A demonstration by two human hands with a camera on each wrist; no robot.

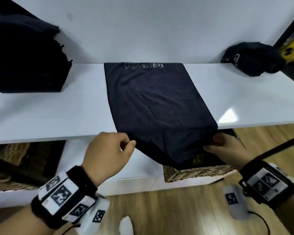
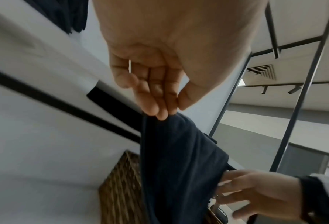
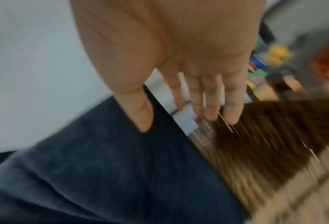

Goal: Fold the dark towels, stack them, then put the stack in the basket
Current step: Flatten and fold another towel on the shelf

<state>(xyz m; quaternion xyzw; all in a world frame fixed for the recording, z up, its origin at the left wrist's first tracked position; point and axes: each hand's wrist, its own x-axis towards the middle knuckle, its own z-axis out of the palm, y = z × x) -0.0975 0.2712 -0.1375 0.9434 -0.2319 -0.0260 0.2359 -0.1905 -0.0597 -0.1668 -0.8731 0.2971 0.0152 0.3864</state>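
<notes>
A dark towel (image 1: pixel 153 102) lies spread on the white shelf (image 1: pixel 49 112), its printed end at the back and its near end hanging over the front edge. My left hand (image 1: pixel 132 143) pinches the near left corner between thumb and fingers; the left wrist view shows that left hand (image 2: pixel 166 113) with the dark towel (image 2: pixel 178 159) drooping below it. At the near right corner, my right hand (image 1: pixel 210 143) grips the edge; in the blurred right wrist view my right hand (image 3: pixel 161 118) has its thumb on top of the dark towel (image 3: pixel 102 174). A wicker basket (image 1: pixel 197 173) sits below the hanging end.
A tall stack of folded dark towels (image 1: pixel 24 56) stands at the back left of the shelf. A crumpled dark towel (image 1: pixel 251 60) lies at the back right beside a yellow object (image 1: pixel 292 50). A second wicker basket (image 1: pixel 12 168) sits lower left. Wooden floor (image 1: pixel 176 214) is underfoot.
</notes>
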